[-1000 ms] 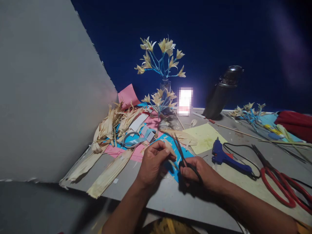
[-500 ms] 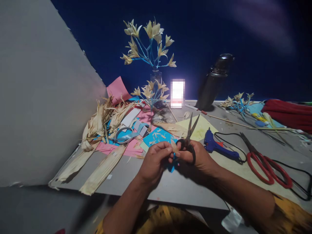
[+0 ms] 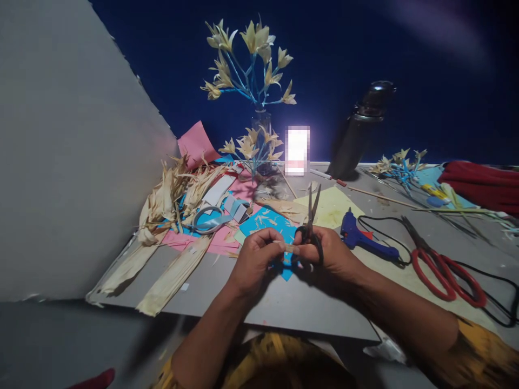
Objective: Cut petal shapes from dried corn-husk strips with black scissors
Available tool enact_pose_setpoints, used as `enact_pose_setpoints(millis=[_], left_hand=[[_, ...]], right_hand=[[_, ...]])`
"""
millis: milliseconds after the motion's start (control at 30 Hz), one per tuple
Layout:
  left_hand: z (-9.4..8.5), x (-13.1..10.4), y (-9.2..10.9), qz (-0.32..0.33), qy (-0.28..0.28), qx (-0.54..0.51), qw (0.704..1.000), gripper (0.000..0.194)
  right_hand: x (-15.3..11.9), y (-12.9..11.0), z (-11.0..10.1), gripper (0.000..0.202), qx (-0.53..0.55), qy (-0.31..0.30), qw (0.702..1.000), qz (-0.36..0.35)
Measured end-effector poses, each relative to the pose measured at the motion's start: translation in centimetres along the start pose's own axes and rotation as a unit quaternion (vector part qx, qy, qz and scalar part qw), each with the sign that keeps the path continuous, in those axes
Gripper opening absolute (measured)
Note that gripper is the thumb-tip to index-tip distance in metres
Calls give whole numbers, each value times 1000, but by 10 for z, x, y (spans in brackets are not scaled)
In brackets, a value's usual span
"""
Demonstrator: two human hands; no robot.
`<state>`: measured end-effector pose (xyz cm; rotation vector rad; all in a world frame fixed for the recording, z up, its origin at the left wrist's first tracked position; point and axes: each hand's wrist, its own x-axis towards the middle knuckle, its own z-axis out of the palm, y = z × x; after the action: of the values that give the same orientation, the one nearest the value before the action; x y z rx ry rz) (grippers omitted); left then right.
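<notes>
Far left: stack of dried corn husks (image 3: 170, 200) fanned on the grey table (image 3: 259, 302), long strips (image 3: 172, 278) laid flat toward the near edge, probably raw stock kept within reach. Next to them a ribbon roll (image 3: 206, 219) sits on pink paper (image 3: 219, 240) and blue paper (image 3: 265, 221), which likely serve as a work mat catching the trimmings scattered on them.

Centre: left hand (image 3: 253, 262) is closed in a pinch on a small husk piece (image 3: 288, 248), thumb and fingers holding one end. Right hand (image 3: 330, 251) meets it at the other end, fingertips on the same piece, so the strip is held between both hands just above the blue paper. Right hand also has its fingers through the black scissors (image 3: 310, 227); blades point up and away, slightly parted, parked clear of the piece rather than cutting. Looks like the scissors are kept in hand so the fingers stay free for shaping.

Behind: glass vase (image 3: 263, 121) with finished husk flowers on blue stems (image 3: 247, 59), upright at the back edge, out of the work zone.

Right: yellow paper (image 3: 330, 208), blue glue gun (image 3: 365, 240) lying on its side just beside the right hand, cord trailing right. Red-handled shears (image 3: 441, 267) lie flat further out. Dark flask (image 3: 360, 132) leans at the back.
</notes>
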<state>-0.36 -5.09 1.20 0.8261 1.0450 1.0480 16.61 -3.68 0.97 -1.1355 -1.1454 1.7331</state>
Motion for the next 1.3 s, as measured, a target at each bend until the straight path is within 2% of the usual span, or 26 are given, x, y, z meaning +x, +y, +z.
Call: enact_pose_setpoints(millis=[133,233,400,533,700,767,933,1067,1167,1300], left_hand=[[-2,0,-3,-34,-36,-46,998,14],[-3,0,-4,-54,-65,-54,995,14],[-3,1,-4,-31,-76,-4,997,14],[1,0,-3,-41,-88,-9,995,15],[4,1,-5,-66,-47,-71,994,21],[5,1,-7,-66,-40,-80,994,22],[6,0,-8,-59,-63,-90,992,20],[8,0,-6,-49,-29,-97,994,20],[9,1,-4,-19,12,-136,990,19],[9,2,1,18,55,-170,984,22]], right_hand=[[2,-4,-5,32,-16,42,999,-30],[3,-5,-7,31,-30,39,998,-38],[4,-5,-8,29,-31,36,998,-31],[5,-3,-6,27,24,34,999,-32],[4,-1,0,27,86,-3,996,-14],[2,0,2,28,76,-10,997,-8],[-1,-1,3,29,34,-8,999,-18],[1,2,1,31,28,-1,1000,-12],[3,7,0,35,-21,-39,999,-17],[1,12,1,52,-87,-125,988,-13]])
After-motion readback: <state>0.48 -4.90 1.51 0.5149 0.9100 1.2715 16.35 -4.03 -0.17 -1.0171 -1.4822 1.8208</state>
